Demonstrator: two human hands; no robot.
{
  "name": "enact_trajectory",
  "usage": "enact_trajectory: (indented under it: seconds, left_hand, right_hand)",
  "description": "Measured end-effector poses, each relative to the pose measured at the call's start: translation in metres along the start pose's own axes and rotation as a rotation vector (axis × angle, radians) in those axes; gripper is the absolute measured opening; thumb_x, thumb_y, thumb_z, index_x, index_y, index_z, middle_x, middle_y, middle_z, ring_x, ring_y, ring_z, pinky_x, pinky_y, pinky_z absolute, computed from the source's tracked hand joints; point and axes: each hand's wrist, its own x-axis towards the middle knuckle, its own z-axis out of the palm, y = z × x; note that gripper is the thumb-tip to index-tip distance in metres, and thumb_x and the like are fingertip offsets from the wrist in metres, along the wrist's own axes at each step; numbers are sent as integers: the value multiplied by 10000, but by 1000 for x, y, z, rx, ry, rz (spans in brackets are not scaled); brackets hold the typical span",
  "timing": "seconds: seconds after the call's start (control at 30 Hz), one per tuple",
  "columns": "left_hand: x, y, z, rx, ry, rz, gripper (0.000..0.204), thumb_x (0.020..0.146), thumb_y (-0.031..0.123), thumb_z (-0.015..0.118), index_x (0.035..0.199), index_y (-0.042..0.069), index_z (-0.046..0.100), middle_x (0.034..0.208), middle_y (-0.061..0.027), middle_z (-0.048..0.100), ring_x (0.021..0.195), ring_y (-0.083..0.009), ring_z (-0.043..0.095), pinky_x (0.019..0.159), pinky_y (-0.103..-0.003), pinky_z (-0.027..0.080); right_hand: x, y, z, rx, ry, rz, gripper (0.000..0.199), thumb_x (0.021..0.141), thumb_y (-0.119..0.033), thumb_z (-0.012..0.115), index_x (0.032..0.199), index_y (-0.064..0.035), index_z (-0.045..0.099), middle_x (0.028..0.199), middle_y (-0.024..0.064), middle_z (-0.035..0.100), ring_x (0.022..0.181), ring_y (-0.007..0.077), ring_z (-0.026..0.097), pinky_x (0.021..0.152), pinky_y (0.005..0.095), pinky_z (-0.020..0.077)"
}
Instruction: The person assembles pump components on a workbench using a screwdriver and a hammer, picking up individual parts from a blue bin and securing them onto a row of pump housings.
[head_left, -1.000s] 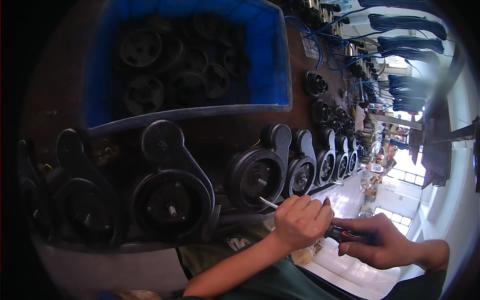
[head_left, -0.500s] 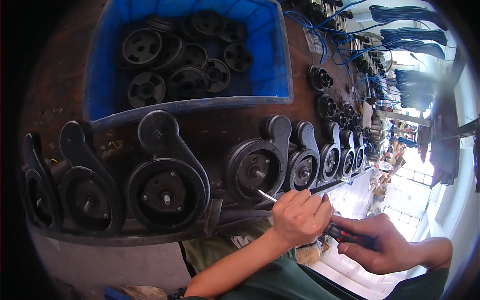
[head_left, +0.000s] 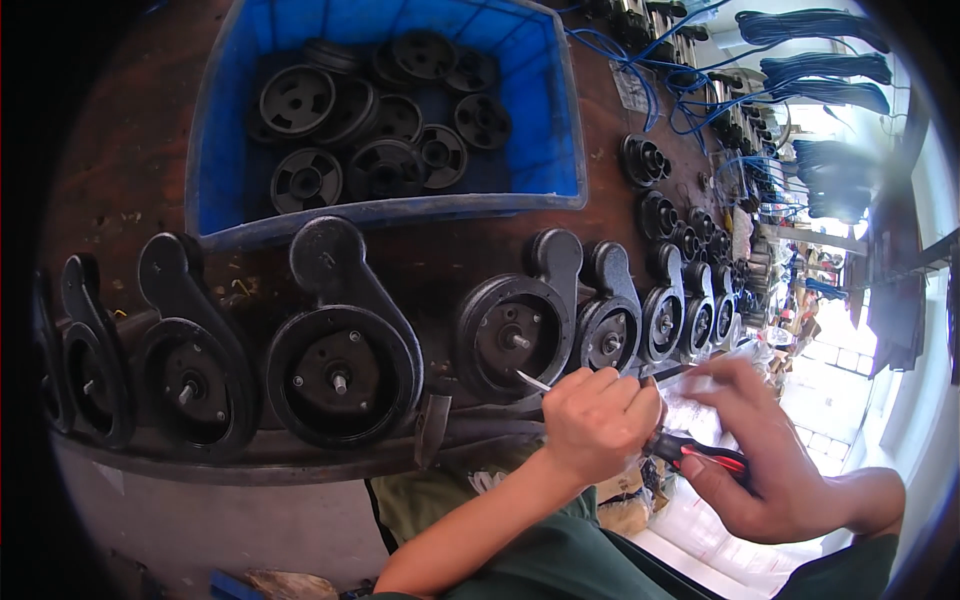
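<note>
My left hand (head_left: 603,422) is closed around the shaft of a screwdriver (head_left: 672,448) with a black and red handle. Its bare tip points left into a round black housing (head_left: 500,342), near the lower inside edge. That housing has a narrow raised arm and a metal shaft at its centre. Beside the handle is my right hand (head_left: 775,470), fingers lifted and spread, slightly blurred, with the thumb close against the handle. To the left stands a similar black housing (head_left: 345,425) with screws showing inside.
More black housings (head_left: 610,340) line the bench edge on both sides. A blue crate (head_left: 400,212) holding several black wheels stands behind them. Stacked black wheels (head_left: 645,160) and blue cables (head_left: 690,75) lie at the far right. A flat metal piece (head_left: 432,430) juts from the bench edge.
The fingers of my right hand have opened and lifted off the screwdriver handle. My left hand keeps its hold. The view has shifted slightly, so the bench appears further right.
</note>
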Motion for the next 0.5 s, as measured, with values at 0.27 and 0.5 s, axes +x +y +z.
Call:
enact_trajectory:
  seconds: [0.27, 0.5]
  left_hand:
    - [34, 49, -33, -111, -53, 41, 245, 680, 133, 737, 878, 32, 633, 773, -73, 566, 694, -274, 590, 618, -416, 445]
    - [40, 71, -26, -162, -8, 52, 258, 762, 89, 772, 686, 63, 527, 606, -74, 498, 505, -263, 536, 476, -372, 423]
  right_hand:
    - [-8, -10, 2, 54, 423, -190, 559, 887, -89, 495, 1436, 7, 444, 1571, 199, 349, 1412, 280, 406, 1134, 404, 328]
    - [-51, 111, 102, 340, 772, -508, 430, 1031, -194, 493, 1423, -27, 431, 1442, 103, 451, 1324, 168, 457, 1087, 347, 389]
